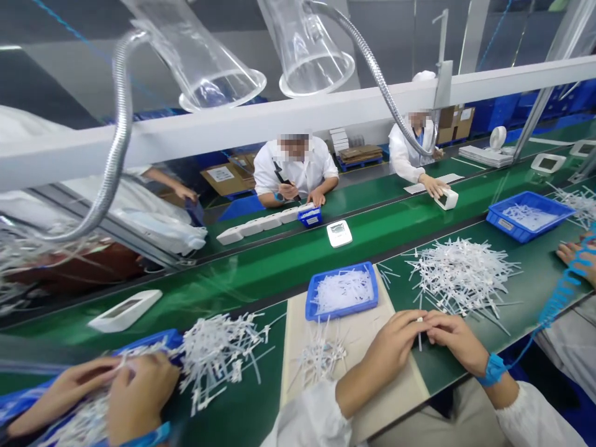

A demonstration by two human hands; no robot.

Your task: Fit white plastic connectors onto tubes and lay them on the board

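My left hand (388, 351) and my right hand (454, 340) meet over the front edge of the green bench, fingers pinched together on one small white plastic tie (419, 332) that stands upright between them. My right wrist wears a blue strap (492, 369) with a coiled blue cord. A beige mat (354, 347) lies under my left hand, with a small scatter of white ties (319, 357) on it. Just beyond sits a blue tray (342, 290) of ties. A large loose heap of white ties (460, 273) lies right of the tray.
A neighbour's two hands (107, 394) work in another tie heap at the left; another hand (577, 254) shows at the right. White housings (339, 233) ride the green conveyor. Two people in white sit across. Clear funnel hoods on metal hoses (307, 56) hang overhead. A second blue tray (528, 214) stands right.
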